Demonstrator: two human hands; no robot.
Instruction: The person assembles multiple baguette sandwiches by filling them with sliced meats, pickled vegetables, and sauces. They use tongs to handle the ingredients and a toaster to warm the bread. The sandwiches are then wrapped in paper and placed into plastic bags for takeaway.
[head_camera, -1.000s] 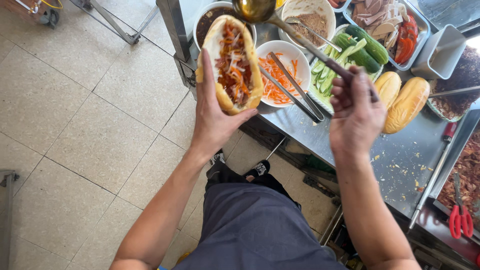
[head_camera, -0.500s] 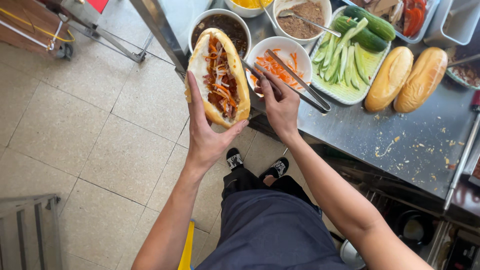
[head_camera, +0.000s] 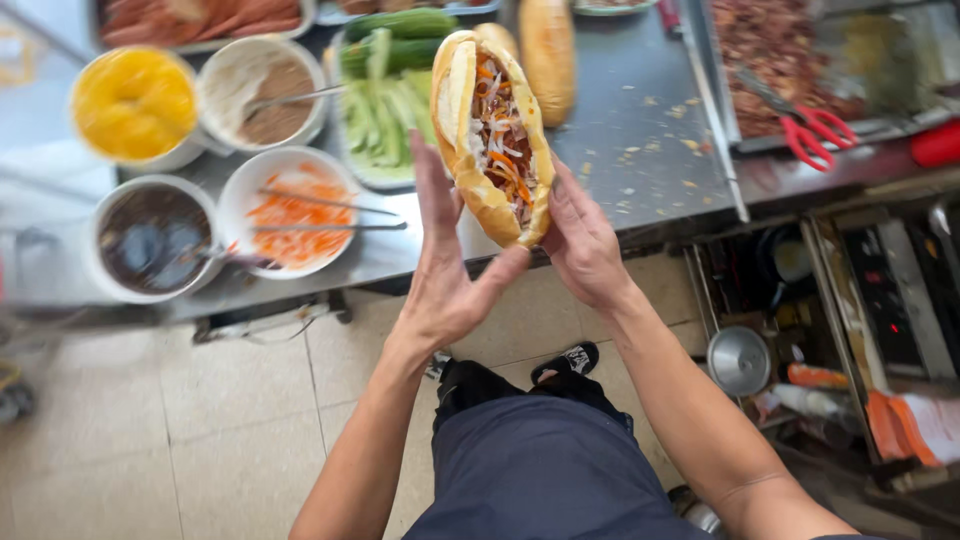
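A split baguette sandwich (head_camera: 490, 130) filled with shredded carrot, white strips and meat is held upright over the steel counter's front edge. My left hand (head_camera: 450, 275) cradles it from below and the left side, fingers up along the crust. My right hand (head_camera: 580, 240) presses against its right side with the fingers spread along the bread. Both hands grip the same sandwich.
On the steel counter (head_camera: 640, 150) stand a bowl of pickled carrot with tongs (head_camera: 295, 215), a dark sauce bowl (head_camera: 150, 240), a yellow sauce bowl (head_camera: 135, 105), a brown paste bowl (head_camera: 270, 95), a cucumber tray (head_camera: 385, 100), plain baguettes (head_camera: 548, 60) and red scissors (head_camera: 820, 125).
My right hand left the tongs in the carrot bowl and came onto the sandwich's right side. The sandwich moved right, away from the bowls, and my view shifted.
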